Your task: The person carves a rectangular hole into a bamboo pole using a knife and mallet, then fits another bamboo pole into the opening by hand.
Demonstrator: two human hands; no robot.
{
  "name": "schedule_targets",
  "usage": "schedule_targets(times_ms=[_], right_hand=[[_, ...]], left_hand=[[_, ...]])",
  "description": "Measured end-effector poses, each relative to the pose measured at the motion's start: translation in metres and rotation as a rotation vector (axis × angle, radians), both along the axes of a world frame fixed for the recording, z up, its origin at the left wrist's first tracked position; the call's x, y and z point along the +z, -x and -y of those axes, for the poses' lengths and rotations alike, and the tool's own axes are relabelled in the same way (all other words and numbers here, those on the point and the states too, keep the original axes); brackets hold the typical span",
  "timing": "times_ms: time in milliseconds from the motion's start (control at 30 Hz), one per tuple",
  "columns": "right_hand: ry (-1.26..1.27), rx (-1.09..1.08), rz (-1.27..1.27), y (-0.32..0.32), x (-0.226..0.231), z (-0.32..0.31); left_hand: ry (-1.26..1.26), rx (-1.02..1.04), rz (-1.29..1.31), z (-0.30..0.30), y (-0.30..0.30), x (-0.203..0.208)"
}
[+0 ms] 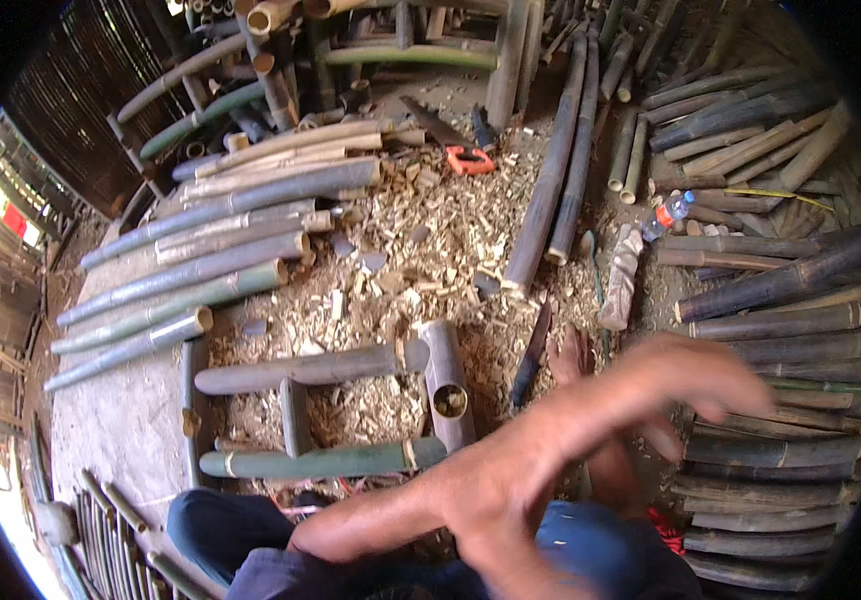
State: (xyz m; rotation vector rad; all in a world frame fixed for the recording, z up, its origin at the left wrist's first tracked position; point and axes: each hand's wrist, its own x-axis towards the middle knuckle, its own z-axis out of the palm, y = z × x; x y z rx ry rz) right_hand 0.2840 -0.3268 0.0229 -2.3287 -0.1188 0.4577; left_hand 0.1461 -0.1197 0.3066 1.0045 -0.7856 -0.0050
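Note:
My left forearm reaches across to the right, and my left hand, blurred by motion, hangs over the right side with fingers stretched out and thumb apart. Nothing shows in it. My right hand lies against the left forearm near my lap; its fingers blend into that arm and are not clear. Just beyond my arms a bamboo frame lies on the chips, two rails joined by short uprights and a thick post. A knife with a dark handle lies beside my bare foot, touched by neither hand.
Bamboo chips litter the ground. Cut poles lie in a row at left; stacked bamboo pieces line the right. Two long poles stretch away. An orange-handled saw, a plastic bottle and a wrapped bundle lie farther off.

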Motion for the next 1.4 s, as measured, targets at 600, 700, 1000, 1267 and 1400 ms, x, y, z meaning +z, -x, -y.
schedule_targets(times_ms=[600, 700, 1000, 1267, 1400], right_hand=[[-0.896, -0.290, -0.525, -0.083, -0.023, -0.070], [-1.582, 0.188, -0.633, -0.017, 0.040, -0.064], [-0.984, -0.121, -0.597, 0.045, -0.011, -0.062], [-0.823, -0.370, -0.350, -0.035, 0.010, -0.045], [-0.789, -0.525, -0.542, -0.079, 0.049, -0.084]], left_hand=[[0.197, 0.555, -1.374, -0.040, 0.072, -0.232], [0.350, 0.333, -1.431, -0.034, 0.071, -0.253], [-0.335, 0.261, -1.235, -0.011, 0.061, -0.219], [-0.554, 0.341, -1.129, 0.005, 0.100, -0.198], [-0.767, 0.526, -1.015, 0.008, 0.150, -0.251]])
